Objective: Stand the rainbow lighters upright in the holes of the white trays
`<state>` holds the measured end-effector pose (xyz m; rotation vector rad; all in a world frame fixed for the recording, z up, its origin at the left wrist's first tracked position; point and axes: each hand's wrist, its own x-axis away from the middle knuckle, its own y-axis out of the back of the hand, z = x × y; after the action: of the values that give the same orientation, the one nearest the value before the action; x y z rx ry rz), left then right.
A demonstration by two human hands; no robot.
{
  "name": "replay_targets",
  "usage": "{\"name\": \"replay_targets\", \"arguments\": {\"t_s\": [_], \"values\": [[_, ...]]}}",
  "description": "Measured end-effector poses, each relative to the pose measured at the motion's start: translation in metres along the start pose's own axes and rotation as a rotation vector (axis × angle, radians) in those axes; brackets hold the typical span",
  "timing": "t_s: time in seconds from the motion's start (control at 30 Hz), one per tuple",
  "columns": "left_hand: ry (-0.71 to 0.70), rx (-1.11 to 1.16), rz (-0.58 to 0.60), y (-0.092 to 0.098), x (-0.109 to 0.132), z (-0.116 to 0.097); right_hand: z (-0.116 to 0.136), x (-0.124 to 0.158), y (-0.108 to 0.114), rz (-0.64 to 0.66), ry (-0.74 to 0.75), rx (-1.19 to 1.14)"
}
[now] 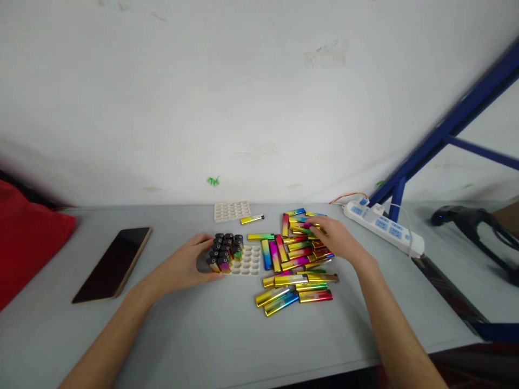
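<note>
A white tray (pixel 250 263) with round holes lies mid-table, its left part filled with several upright lighters (pixel 224 249). My left hand (pixel 188 263) rests against the tray's left edge, fingers curved round the standing lighters. A heap of shiny rainbow-coloured lighters (pixel 295 256) lies to the right of the tray. My right hand (pixel 337 239) lies palm down on the heap's far right side, fingers spread over the lighters; whether it grips one is hidden. A single yellow lighter (pixel 252 219) lies further back beside a second, empty tray (pixel 231 210).
A dark phone (pixel 114 262) lies at the left on the grey table (pixel 194 335). Red cloth (pixel 24 243) sits at the far left. A white power strip (pixel 383 227) lies at the right, by a blue metal frame (pixel 441 135). A white wall stands behind.
</note>
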<state>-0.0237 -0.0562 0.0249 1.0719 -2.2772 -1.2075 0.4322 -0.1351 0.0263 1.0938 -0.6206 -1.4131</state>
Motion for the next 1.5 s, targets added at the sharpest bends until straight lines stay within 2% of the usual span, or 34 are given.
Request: {"name": "replay_targets", "arguments": {"t_s": [0.13, 0.27, 0.47, 0.57, 0.67, 0.73, 0.83, 1.0, 1.13, 1.3, 1.4, 1.5], "values": [[-0.01, -0.009, -0.005, -0.001, 0.0, 0.0, -0.021, 0.011, 0.02, -0.14, -0.111, -0.004], [-0.008, -0.032, -0.026, -0.002, -0.001, 0.003, -0.037, 0.026, 0.022, -0.116, -0.155, -0.01], [0.007, -0.017, -0.028, -0.001, -0.002, 0.0, -0.036, 0.034, 0.014, -0.087, -0.158, -0.033], [-0.004, -0.026, -0.026, -0.001, -0.002, -0.001, -0.039, 0.038, 0.016, -0.122, -0.179, -0.142], [-0.022, -0.043, -0.052, -0.002, -0.002, 0.002, -0.049, 0.046, 0.022, -0.211, -0.252, -0.232], [-0.03, -0.048, -0.059, -0.002, -0.003, 0.003, -0.056, 0.055, 0.026, -0.243, -0.29, -0.224], [-0.031, -0.045, -0.057, -0.002, -0.003, 0.005, -0.06, 0.07, 0.029, -0.224, -0.272, -0.184], [-0.046, -0.039, -0.098, -0.004, -0.003, 0.01, -0.052, 0.094, 0.028, -0.177, -0.258, -0.217], [-0.037, -0.026, -0.086, -0.005, -0.003, 0.011, -0.042, 0.102, 0.028, -0.082, -0.221, -0.175], [-0.03, -0.03, -0.076, -0.004, -0.003, 0.01, -0.027, 0.109, 0.041, -0.024, -0.277, -0.16], [-0.026, -0.034, -0.09, -0.005, -0.003, 0.01, -0.02, 0.117, 0.049, -0.098, -0.338, -0.262], [-0.036, -0.025, -0.078, -0.004, -0.003, 0.008, -0.014, 0.119, 0.049, -0.285, -0.446, -0.496]]}}
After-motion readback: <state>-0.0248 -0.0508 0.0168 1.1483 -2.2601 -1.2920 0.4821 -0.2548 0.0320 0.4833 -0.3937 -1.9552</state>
